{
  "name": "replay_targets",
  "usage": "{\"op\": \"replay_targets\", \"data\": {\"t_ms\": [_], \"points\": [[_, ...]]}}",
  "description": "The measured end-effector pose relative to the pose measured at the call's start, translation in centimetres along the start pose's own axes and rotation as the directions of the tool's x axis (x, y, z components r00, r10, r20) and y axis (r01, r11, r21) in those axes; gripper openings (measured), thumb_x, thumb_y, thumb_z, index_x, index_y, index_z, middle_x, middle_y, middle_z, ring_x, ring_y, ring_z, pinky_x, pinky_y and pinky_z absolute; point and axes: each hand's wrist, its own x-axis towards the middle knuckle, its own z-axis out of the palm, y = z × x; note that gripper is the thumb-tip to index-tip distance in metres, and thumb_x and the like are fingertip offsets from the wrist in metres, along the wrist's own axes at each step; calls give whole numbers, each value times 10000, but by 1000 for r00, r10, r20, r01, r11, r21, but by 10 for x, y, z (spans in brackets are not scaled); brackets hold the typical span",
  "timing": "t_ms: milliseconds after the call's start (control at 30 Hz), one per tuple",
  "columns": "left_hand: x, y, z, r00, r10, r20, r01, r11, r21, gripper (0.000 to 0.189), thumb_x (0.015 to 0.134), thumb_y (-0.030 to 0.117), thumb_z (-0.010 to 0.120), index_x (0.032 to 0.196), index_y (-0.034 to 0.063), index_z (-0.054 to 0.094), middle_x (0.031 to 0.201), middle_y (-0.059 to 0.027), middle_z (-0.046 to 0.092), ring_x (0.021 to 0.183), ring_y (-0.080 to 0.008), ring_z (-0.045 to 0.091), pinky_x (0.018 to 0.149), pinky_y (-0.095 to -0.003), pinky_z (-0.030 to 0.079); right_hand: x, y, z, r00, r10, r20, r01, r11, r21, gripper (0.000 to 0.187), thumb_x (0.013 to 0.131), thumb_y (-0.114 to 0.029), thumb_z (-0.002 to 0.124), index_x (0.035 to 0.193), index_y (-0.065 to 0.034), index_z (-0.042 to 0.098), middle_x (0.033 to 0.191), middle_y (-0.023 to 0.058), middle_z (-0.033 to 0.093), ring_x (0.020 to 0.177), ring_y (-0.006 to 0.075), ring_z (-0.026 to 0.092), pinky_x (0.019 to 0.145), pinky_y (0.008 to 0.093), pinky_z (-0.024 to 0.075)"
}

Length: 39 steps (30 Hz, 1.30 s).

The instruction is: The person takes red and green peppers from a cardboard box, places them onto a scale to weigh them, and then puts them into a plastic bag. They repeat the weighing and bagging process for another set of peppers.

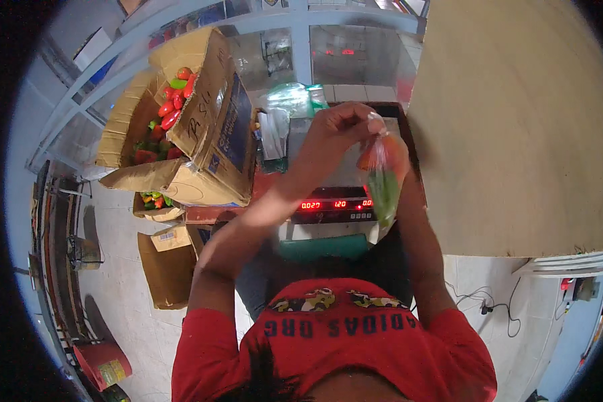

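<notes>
A clear plastic bag (384, 196) hangs in front of me, above a digital scale. Through its film show a green pepper (383, 188) low down and something orange-red, seemingly another pepper, higher up. My left hand (344, 123) pinches the gathered top of the bag between thumb and fingers. Around the bag's upper right side is my right hand (399, 153), partly hidden behind the film; it appears to hold the bag. Below both hands, the scale's metal platform (326, 173) is partly covered by my left forearm. Red digits glow on its display panel (326, 215).
Left on the red table (213, 214) stands a tilted cardboard box (226, 135) of red and green peppers (168, 108). Plastic bags (286, 98) lie behind the scale. A large brown board (512, 130) blocks the right side. Another carton (167, 271) sits on the floor.
</notes>
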Motion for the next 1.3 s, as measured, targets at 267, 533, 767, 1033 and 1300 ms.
{"op": "replay_targets", "data": {"t_ms": [267, 533, 767, 1033, 1300], "points": [[-15, -73, -23, 908, -52, -415, 102, 990, 98, 163, 875, 179, 665, 859, 17, 664, 797, -10, 641, 759, -68, 555, 709, -237, 440, -6, 127, 29, 979, 198, -47, -22, 333, 943, 238, 993, -308, 457, 1088, -106, 540, 850, 0, 546, 710, 113, 549, 594, 260, 513], [-22, -89, -20, 816, -81, -572, 156, 984, 84, 200, 865, 230, 685, 844, 31, 677, 775, -4, 634, 745, -69, 544, 721, -218, 423, -16, 92, 74, 864, 299, -405, -35, 838, 544, 181, 991, -267, 481, 985, -119, 585, 775, -25, 536, 677, 102, 523, 513, 240, 406], [-22, -106, -41, 819, 60, -571, 174, 922, 346, 144, 835, 144, 710, 839, 9, 660, 765, -7, 622, 732, -63, 545, 659, -234, 447, -26, 39, 49, 878, -231, -420, -289, 442, -849, 139, 944, -156, 524, 955, -33, 587, 768, 55, 572, 718, 206, 564, 641, 350, 443], [-12, -52, -42, 995, 92, 48, -103, 839, 533, 99, 813, 85, 705, 871, 26, 652, 859, 6, 598, 788, -73, 558, 708, -240, 451, 0, -31, 5, 929, -362, 73, 147, 182, -972, 121, 895, -79, 555, 980, -8, 605, 968, 135, 585, 817, 290, 586, 713, 377, 468], [25, -48, -27, 986, -164, 24, 153, 958, 242, 132, 888, 144, 625, 907, 18, 659, 849, -22, 653, 790, -111, 598, 756, -258, 481, -2, 22, -25, 971, -238, -18, 232, 961, -153, 208, 957, -234, 510, 1018, -54, 593, 1044, 40, 573, 984, 152, 546, 868, 325, 450]]}}
